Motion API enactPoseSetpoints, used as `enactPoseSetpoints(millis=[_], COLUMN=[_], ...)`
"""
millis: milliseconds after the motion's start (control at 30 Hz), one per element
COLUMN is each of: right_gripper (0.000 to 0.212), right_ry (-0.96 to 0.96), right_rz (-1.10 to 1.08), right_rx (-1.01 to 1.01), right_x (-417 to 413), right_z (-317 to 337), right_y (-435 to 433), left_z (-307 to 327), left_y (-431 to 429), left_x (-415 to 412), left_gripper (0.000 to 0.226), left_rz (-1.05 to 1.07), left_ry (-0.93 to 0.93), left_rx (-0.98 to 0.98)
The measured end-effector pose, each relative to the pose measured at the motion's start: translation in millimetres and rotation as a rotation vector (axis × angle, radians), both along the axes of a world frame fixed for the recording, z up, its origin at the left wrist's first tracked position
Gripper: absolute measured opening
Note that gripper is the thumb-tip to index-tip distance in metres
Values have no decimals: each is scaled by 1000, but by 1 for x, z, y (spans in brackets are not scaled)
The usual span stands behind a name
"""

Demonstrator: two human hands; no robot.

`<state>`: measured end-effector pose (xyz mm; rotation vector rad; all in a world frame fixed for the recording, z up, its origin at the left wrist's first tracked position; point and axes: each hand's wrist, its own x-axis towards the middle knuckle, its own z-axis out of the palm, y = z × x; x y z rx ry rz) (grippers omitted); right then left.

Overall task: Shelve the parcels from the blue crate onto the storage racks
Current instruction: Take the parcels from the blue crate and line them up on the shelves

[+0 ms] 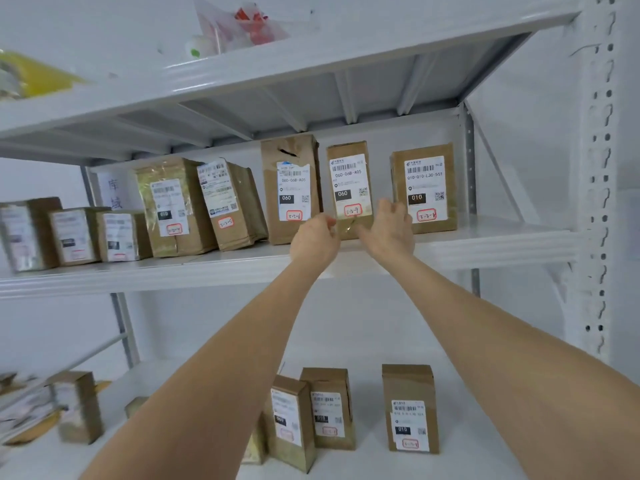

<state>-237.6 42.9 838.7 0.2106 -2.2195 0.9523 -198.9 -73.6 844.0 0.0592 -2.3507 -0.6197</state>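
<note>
A brown cardboard parcel [349, 174] with a white label reading 060 stands upright on the middle shelf [485, 244] of the white rack. My left hand [313, 240] grips its lower left corner. My right hand [391, 230] holds its lower right edge, fingers curled round the side. Close on its left stands a taller parcel [291, 188], and a parcel marked 010 [424, 188] stands to its right with a gap between. The blue crate is not in view.
Several more labelled parcels [173, 209] line the middle shelf to the left. The lower shelf [485, 427] holds upright parcels [410, 410] and flat envelopes at the left. Plastic bags [242, 26] lie on the top shelf. A perforated rack post [601, 168] rises at the right.
</note>
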Motion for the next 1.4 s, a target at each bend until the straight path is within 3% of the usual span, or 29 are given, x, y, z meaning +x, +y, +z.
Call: enactPoseSetpoints(millis=[367, 800, 1400], right_gripper=[61, 67, 73], right_ry=[-58, -78, 32], right_rz=[107, 158, 272], right_rx=[-6, -105, -30], right_x=[63, 122, 31], right_z=[-1, -10, 18], right_y=[-125, -360, -530], left_z=[-2, -9, 10], left_y=[-133, -360, -523], left_x=[60, 130, 44], left_gripper=[41, 38, 26], left_rz=[21, 12, 140], left_ry=[-63, 13, 120], left_rx=[-35, -25, -7])
